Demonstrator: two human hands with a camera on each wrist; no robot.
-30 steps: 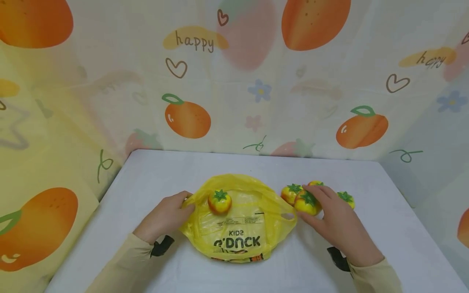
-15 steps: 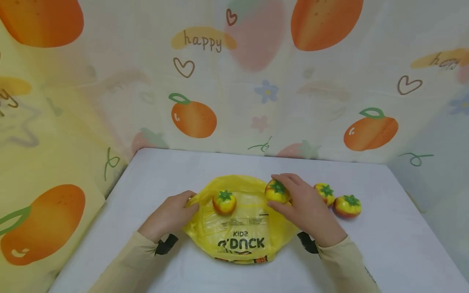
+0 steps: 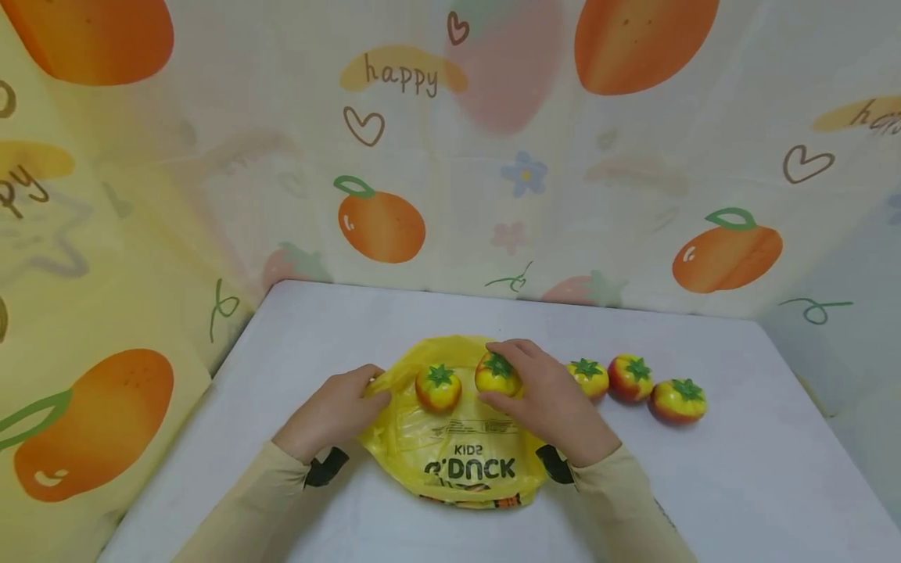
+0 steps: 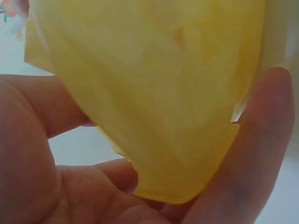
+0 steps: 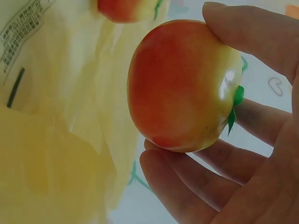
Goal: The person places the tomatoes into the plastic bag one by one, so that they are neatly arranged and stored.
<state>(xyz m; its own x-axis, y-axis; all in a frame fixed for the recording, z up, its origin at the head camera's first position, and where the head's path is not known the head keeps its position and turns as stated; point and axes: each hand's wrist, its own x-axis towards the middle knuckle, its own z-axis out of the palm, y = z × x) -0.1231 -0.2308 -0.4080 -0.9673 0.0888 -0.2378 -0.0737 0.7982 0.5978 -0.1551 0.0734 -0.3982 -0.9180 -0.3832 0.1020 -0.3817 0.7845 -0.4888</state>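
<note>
A yellow plastic bag (image 3: 415, 446) with dark lettering lies on the table, its mouth spread wide. My left hand (image 3: 331, 414) grips the bag's left edge; in the left wrist view the yellow film (image 4: 154, 102) hangs between thumb and fingers. My right hand (image 3: 556, 403) holds a toy tomato (image 3: 496, 377) over the right side of the bag. The right wrist view shows that tomato's red and yellow side (image 5: 177, 88), with thumb and fingers around it. Another toy tomato (image 3: 438, 391) with a green leafy top sits on the bag's inner left side.
Three more toy tomatoes stand in a row on the white table (image 3: 746, 477) to the right: one partly behind my right hand (image 3: 590, 378), a middle one (image 3: 629, 378), and an outer one (image 3: 677, 403). A fruit-patterned cloth (image 3: 450, 195) hangs behind the table.
My right hand has taken a tomato from the group on the right and carried it left over the bag. The left hand keeps its grip. The head view has turned slightly right.
</note>
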